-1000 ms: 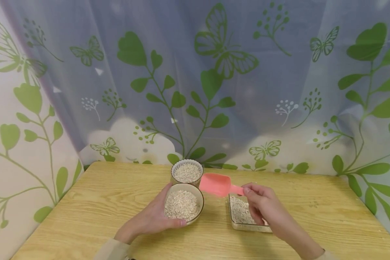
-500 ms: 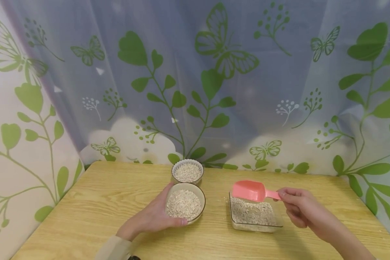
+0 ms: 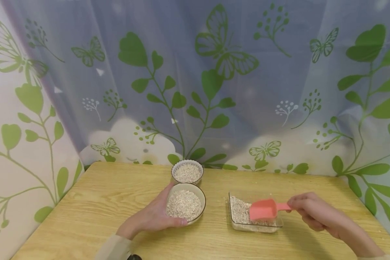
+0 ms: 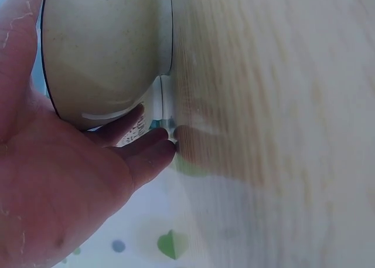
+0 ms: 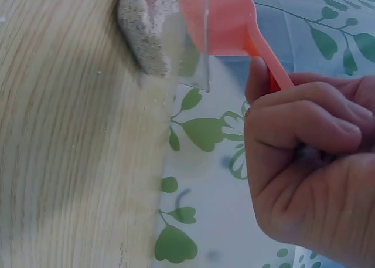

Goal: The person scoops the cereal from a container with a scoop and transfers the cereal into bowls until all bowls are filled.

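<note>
My left hand [image 3: 151,215] holds a cream bowl [image 3: 199,213] of oats, its thumb at the near rim and its fingers round the left side. In the left wrist view the bowl [image 4: 99,51] stands on the table. My right hand [image 3: 318,213] pinches the handle of a pink scoop [image 3: 263,209]. The scoop's head is tilted down into a clear rectangular dish [image 3: 238,226] of oats, overlapping the oats' surface. From the right wrist, the scoop [image 5: 228,21] shows partly through the dish's clear wall, with the handle between thumb and curled fingers.
A fluted, patterned bowl [image 3: 187,173] with oats stands right behind the cream bowl. Wooden tabletop [image 3: 100,202] spreads around the containers, with a few crumbs near the dish. A curtain [image 3: 240,108] printed with leaves and butterflies hangs at the back edge.
The scoop has moved right from beside the bowls, over the dish, then down to the oats in it. My left hand and the cream bowl have stayed nearly still.
</note>
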Available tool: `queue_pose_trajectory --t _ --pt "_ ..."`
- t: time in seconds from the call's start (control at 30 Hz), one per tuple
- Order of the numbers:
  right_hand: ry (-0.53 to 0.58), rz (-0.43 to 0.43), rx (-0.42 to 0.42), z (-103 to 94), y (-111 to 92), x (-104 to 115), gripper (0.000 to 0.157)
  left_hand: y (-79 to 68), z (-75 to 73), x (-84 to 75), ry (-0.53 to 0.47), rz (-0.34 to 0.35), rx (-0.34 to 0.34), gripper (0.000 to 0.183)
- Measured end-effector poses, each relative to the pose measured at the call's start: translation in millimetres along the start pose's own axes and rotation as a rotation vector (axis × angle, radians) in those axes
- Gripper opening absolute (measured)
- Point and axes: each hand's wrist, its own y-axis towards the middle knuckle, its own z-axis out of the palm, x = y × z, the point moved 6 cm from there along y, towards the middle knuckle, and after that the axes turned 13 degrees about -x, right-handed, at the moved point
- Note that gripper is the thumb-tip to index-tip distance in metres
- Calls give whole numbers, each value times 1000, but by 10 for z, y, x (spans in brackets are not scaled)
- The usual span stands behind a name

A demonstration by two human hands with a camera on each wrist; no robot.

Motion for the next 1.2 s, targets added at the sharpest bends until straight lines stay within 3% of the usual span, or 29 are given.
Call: queue_pose_trajectory --t 0.13,0.27,0.5,0.7,0.87,1.0,1.2 --pt "-41 6 -18 28 33 -57 30 -9 -18 10 12 23 4 130" --pt "-46 28 -33 77 76 -136 40 -30 -49 37 5 30 3 123" --pt "-23 44 -101 185 147 -202 56 -107 -96 72 17 -42 3 125" --pt "-46 80 -205 293 196 -196 55 -134 -154 78 37 -48 -16 122" --pt "-86 86 -244 354 217 -150 46 -170 -182 85 52 -50 -23 122" --pt "-153 75 -290 339 225 -132 38 -178 -201 77 71 -35 -33 121" --pt "-231 36 -358 295 252 -155 42 -213 -247 61 124 -7 -43 118"
